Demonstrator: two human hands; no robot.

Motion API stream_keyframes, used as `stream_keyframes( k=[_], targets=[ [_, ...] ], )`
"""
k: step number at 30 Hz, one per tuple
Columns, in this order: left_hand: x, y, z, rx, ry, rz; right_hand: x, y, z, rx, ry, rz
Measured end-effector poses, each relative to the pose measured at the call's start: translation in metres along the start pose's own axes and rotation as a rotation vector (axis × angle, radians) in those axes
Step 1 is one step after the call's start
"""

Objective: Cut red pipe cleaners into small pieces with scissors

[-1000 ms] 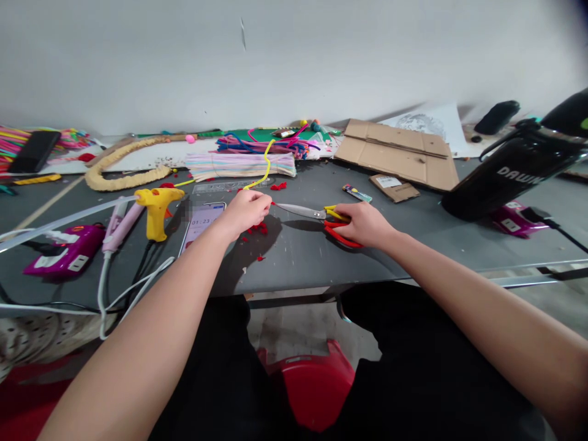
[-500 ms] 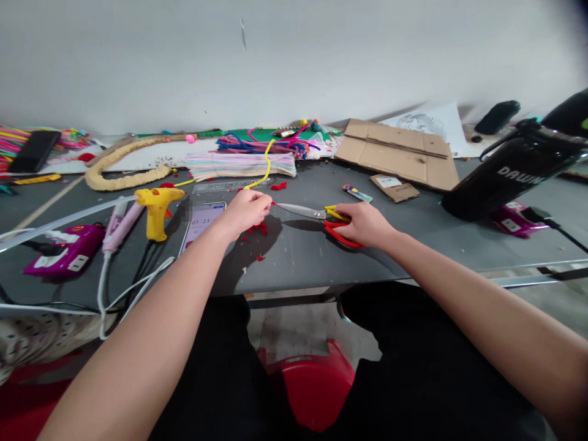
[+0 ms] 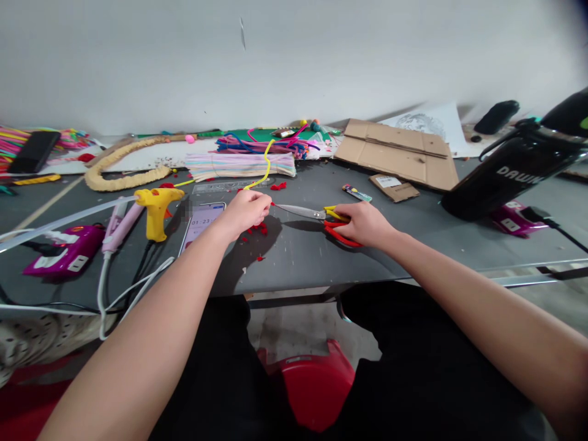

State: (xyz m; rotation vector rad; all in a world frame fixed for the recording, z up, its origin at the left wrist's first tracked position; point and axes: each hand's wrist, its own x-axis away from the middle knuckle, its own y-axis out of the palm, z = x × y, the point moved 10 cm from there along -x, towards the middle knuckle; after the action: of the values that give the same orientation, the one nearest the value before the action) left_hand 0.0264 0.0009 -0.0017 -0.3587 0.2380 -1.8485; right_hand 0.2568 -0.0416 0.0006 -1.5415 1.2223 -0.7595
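Note:
My left hand [image 3: 250, 211] is closed in a pinch on a yellow pipe cleaner [image 3: 267, 164], whose bent length rises behind the fingers. A small bit of red sticks out at the fingertips, right at the point of the scissors [image 3: 301, 211]. My right hand [image 3: 365, 223] is wrapped round the scissors' red and yellow handles. Their blades point left and look closed or nearly so. On the table below lie red fuzzy scraps [image 3: 260, 229], with another red tuft [image 3: 278, 186] farther back.
A yellow glue gun [image 3: 158, 211], a pink hot iron [image 3: 122, 226] and a phone [image 3: 202, 217] stand to the left with cables. Pastel pipe cleaners [image 3: 239, 165] lie behind. Cardboard [image 3: 399, 150] and a black bottle [image 3: 509, 168] are on the right.
Almost nothing differs. The scissor blades seem slightly more closed, and both hands stay in the same place.

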Motion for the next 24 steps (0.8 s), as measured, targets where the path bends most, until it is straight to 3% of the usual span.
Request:
stream_keyframes(
  k=[9,18,24],
  targets=[
    [0.001,-0.006,0.003,-0.004,0.010,0.021,0.002,-0.003,0.004,-0.022,0.069,0.023],
    [0.009,-0.006,0.033,0.022,0.224,-0.068,0.009,-0.018,0.018,-0.127,0.076,-0.087],
    [0.019,0.002,0.052,-0.016,0.307,-0.067,0.003,-0.009,0.014,-0.195,-0.002,-0.173]
  ],
)
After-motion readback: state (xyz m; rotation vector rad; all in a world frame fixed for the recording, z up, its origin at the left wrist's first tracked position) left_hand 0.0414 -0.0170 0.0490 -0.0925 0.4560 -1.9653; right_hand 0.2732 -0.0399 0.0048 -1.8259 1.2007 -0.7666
